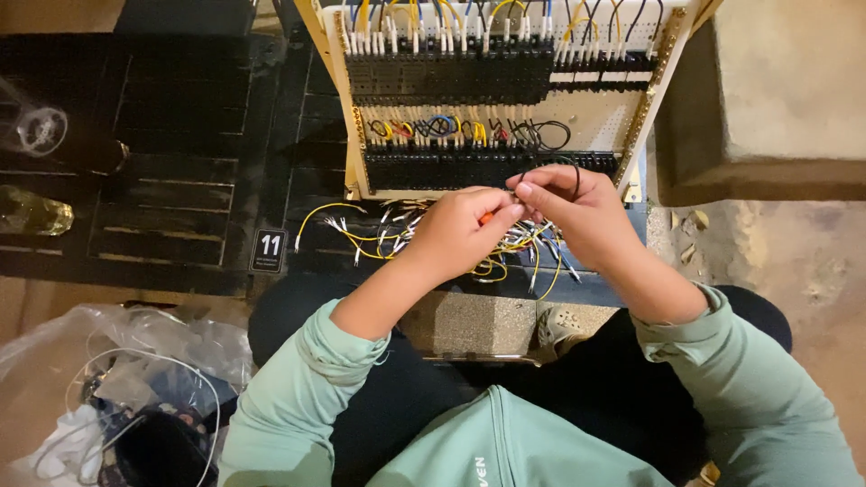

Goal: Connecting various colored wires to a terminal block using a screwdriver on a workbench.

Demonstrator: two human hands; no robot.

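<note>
The wiring panel (505, 99) stands tilted up on the floor in front of the seated person, its face leaning toward the head camera, so the rows of black terminal blocks (451, 77) and the coloured wires plugged into them sit within easy reach. Both hands meet just below the panel's lower terminal row. The left hand (456, 233) is curled nearly closed, thumb and forefinger pinching something small and orange (487, 217), probably the tip of a tool or a wire sleeve; too little of it shows to tell which. The right hand (577, 212) is likewise closed at the fingertips, which pinch the end of a thin black wire (570, 171) that loops up from the fingers toward the panel's bottom row. The hands touch at the fingertips, as suits fine work on one wire end held steady between them. Directly beneath the hands, at the foot of the panel, lies a loose heap of yellow and white wires (388, 236) with sleeved ends, kept where either hand can drop to it. A small black number card (270, 250) rests left of the panel's base. Well to the lower left of the panel, a clear plastic bag (135, 361) holds white cable and odd bits, set aside from the work.
</note>
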